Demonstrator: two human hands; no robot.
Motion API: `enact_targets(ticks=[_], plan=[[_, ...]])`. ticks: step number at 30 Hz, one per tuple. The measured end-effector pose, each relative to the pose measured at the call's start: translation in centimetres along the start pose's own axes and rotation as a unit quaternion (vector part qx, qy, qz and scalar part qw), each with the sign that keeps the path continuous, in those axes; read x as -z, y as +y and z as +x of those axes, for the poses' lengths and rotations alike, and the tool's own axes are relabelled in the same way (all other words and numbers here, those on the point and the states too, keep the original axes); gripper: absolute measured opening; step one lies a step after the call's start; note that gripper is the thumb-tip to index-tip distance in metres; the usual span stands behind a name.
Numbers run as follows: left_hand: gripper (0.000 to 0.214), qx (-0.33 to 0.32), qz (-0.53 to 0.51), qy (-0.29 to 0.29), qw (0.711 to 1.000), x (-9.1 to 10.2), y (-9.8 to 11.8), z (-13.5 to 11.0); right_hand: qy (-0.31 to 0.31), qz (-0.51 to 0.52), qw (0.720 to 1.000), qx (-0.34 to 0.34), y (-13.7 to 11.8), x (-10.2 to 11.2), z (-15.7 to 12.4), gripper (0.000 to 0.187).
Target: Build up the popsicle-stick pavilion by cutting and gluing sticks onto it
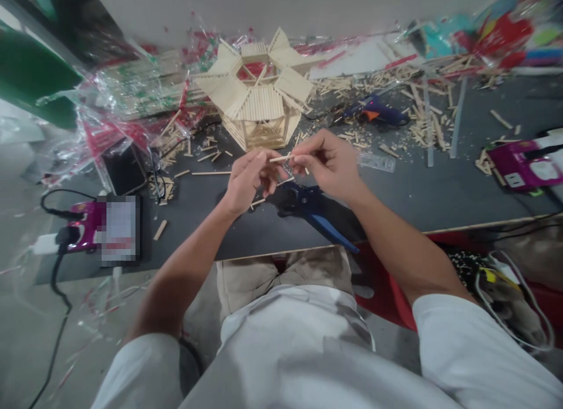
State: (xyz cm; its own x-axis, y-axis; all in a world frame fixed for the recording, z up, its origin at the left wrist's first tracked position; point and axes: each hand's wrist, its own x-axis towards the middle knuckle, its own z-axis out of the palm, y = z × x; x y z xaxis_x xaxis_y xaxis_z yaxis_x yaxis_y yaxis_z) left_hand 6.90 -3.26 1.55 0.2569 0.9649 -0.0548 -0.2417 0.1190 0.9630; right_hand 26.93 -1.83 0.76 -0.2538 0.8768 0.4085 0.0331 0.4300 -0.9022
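My left hand [247,179] and my right hand [331,163] meet over the dark table. Between their fingertips is a short, thin wooden stick [280,159]; the left fingers pinch one end and the right thumb and forefinger grip the other. Just below them lies a blue-handled cutter [319,218], its jaws partly hidden under my hands. A small model house [264,104] of pale wooden sticks, with flared roof panels and an opening at the top, stands right behind my hands. A longer stick [211,173] rests left of my left hand.
A blue glue gun [387,113] lies behind right, near clear glue sticks [428,128] and scattered stick offcuts [347,87]. Plastic-wrapped stick bundles [141,84] fill the back left. Purple power strips [521,163] sit at both sides; a phone [125,169] lies left.
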Motion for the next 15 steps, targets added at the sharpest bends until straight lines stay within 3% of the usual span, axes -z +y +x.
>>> enact_targets(ticks=[6,10,15], plan=[[0.023,-0.025,-0.021,0.036,0.999,-0.5,-0.4,0.3,0.008,-0.029,0.999,-0.029,0.3,-0.1,-0.1,0.039],[0.017,-0.031,-0.002,0.027,0.999,-0.3,-0.7,0.6,-0.001,-0.051,0.997,-0.049,0.6,0.0,-0.1,0.038],[0.019,-0.056,0.065,0.042,0.995,0.1,-1.2,0.8,-0.117,-0.085,0.989,-0.026,0.4,0.4,0.2,0.026]])
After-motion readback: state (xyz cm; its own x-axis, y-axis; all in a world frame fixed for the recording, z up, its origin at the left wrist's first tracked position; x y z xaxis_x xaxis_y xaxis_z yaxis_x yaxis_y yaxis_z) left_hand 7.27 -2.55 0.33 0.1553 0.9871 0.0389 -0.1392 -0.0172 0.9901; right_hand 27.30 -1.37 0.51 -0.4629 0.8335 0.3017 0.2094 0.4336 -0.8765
